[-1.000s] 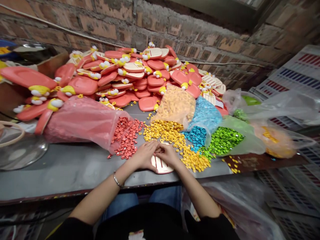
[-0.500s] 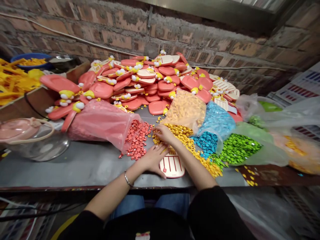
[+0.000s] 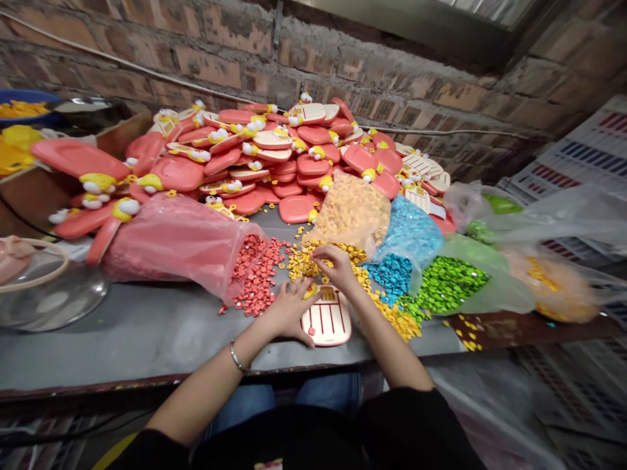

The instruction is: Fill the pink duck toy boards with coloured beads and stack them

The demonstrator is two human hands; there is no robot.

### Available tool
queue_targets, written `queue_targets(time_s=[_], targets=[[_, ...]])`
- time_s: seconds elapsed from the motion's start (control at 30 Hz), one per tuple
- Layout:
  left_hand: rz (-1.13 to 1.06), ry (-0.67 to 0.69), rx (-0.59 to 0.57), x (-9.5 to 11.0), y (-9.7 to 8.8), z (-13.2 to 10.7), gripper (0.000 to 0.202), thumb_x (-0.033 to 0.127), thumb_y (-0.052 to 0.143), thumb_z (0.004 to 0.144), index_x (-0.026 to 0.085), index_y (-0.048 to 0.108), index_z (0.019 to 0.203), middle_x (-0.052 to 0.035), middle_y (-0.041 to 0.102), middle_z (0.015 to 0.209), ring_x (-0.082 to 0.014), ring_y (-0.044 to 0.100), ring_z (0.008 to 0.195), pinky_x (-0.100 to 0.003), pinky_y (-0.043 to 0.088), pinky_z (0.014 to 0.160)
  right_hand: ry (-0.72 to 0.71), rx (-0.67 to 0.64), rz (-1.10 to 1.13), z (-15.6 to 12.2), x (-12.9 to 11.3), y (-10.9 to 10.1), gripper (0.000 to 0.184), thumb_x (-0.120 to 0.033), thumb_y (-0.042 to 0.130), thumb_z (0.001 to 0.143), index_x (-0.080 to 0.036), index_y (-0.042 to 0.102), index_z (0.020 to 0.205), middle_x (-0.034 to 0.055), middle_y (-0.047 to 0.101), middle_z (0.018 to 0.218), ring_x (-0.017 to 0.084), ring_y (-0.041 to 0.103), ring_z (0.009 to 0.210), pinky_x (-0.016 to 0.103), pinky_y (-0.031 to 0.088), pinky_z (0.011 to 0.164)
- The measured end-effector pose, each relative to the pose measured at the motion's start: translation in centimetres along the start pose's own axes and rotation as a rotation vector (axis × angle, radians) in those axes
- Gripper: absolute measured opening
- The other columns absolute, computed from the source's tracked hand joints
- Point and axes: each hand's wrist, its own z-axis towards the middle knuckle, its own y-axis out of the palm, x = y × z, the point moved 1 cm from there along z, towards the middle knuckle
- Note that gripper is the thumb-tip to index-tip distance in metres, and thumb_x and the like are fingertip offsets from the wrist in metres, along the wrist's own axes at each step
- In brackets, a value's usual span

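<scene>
A cream toy board [image 3: 327,326] with red slots lies flat near the table's front edge, a small red piece in its lower left corner. My left hand [image 3: 290,309] grips its left side, thumb low on the edge and fingers reaching toward its yellow top end. Just above the board, my right hand [image 3: 337,266] is pinched, thumb and forefinger together; whatever lies between the fingertips is too small to make out. Yellow pieces [image 3: 302,262] are spread beside those fingertips. To the left of my left hand is a heap of red pieces [image 3: 257,277].
Behind stands a large pile of red toy boards [image 3: 289,209]. A pink bag [image 3: 171,241], an orange bag [image 3: 355,205], a blue bag [image 3: 414,225] and a green bag [image 3: 494,261] spill small pieces. A clear lidded container [image 3: 53,297] is at left.
My right hand has lifted off the yellow pieces and moved slightly right, its fingertips drawn together. The left hand stays on the board. The whole view has shifted and turned a little.
</scene>
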Motion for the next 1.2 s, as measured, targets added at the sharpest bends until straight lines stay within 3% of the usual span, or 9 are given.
queue_targets(time_s=[0.1,0.2,0.4,0.63,0.9,0.97,1.13,1.2], targets=[[0.0,-0.023,-0.006,0.0,-0.1,-0.1,0.114,0.078,0.071,0.054,0.029,0.032,0.149,-0.0199,0.019,0.156,-0.0469,0.017,0.139,-0.065,0.015,0.105,0.092,0.033,-0.036,-5.0,-0.4,-3.1,0.006,-0.025,0.062,0.087,-0.021,0.066,0.085,0.0053,0.068,0.088,0.02,0.063,0.086,0.034,0.05,0.079],[0.006,-0.03,-0.003,0.0,-0.1,-0.1,0.111,0.079,0.07,0.054,0.029,0.034,0.148,-0.0196,0.022,0.155,-0.0465,0.02,0.138,-0.064,0.016,0.104,0.164,-0.032,-0.126,-8.4,0.2,-3.8,0.008,-0.021,0.061,0.086,-0.02,0.064,0.079,0.0056,0.067,0.085,0.02,0.061,0.082,0.034,0.049,0.076],[0.013,-0.011,-0.008,-0.1,-0.2,0.0,0.109,0.08,0.068,0.055,0.028,0.039,0.146,-0.0179,0.025,0.155,-0.0437,0.024,0.137,-0.06,0.015,0.106,0.172,-0.125,-0.307,-9.2,1.3,-2.3,0.018,-0.009,0.053,0.085,-0.019,0.063,0.073,0.0066,0.064,0.082,0.02,0.058,0.08,0.032,0.047,0.075],[0.032,-0.007,0.002,0.0,-0.2,0.1,0.113,0.08,0.066,0.056,0.023,0.034,0.148,-0.0183,0.027,0.155,-0.0435,0.026,0.135,-0.062,0.013,0.107,0.18,-0.178,-0.144,-10.8,-0.2,-3.1,0.015,-0.014,0.056,0.088,-0.02,0.066,0.077,0.0054,0.066,0.084,0.019,0.062,0.08,0.032,0.049,0.075],[0.026,-0.004,0.002,-0.3,0.4,0.2,0.123,0.079,0.066,0.057,0.015,0.02,0.152,-0.0191,0.03,0.154,-0.0414,0.027,0.136,-0.061,0.012,0.109,0.052,-0.27,-0.089,-8.4,-1.5,2.0,0.014,-0.012,0.06,0.084,-0.021,0.068,0.077,0.0059,0.07,0.085,0.02,0.063,0.085,0.033,0.049,0.081],[0.029,0.0,0.004,-0.4,0.6,0.2,0.124,0.08,0.065,0.056,0.015,0.021,0.152,-0.0193,0.03,0.153,-0.0416,0.027,0.136,-0.06,0.013,0.109,0.064,-0.341,-0.036,-7.8,-1.7,1.6,0.013,-0.014,0.061,0.085,-0.02,0.069,0.076,0.005,0.071,0.082,0.02,0.063,0.083,0.032,0.049,0.08],[0.035,0.018,0.002,-0.4,0.6,0.2,0.12,0.08,0.064,0.058,0.016,0.024,0.151,-0.0186,0.031,0.152,-0.0414,0.027,0.136,-0.06,0.015,0.108,0.103,-0.764,0.245,-6.3,-2.4,-1.1,0.013,-0.026,0.066,0.084,-0.019,0.071,0.075,0.0019,0.07,0.075,0.016,0.064,0.074,0.027,0.05,0.073],[0.035,0.016,-0.001,-0.3,0.5,0.2,0.118,0.08,0.063,0.058,0.017,0.025,0.15,-0.0187,0.031,0.152,-0.0415,0.026,0.137,-0.06,0.015,0.108,0.091,-0.693,0.29,-4.8,-2.5,-1.4,0.014,-0.028,0.066,0.085,-0.018,0.07,0.076,0.0025,0.07,0.078,0.017,0.065,0.078,0.028,0.05,0.076]])
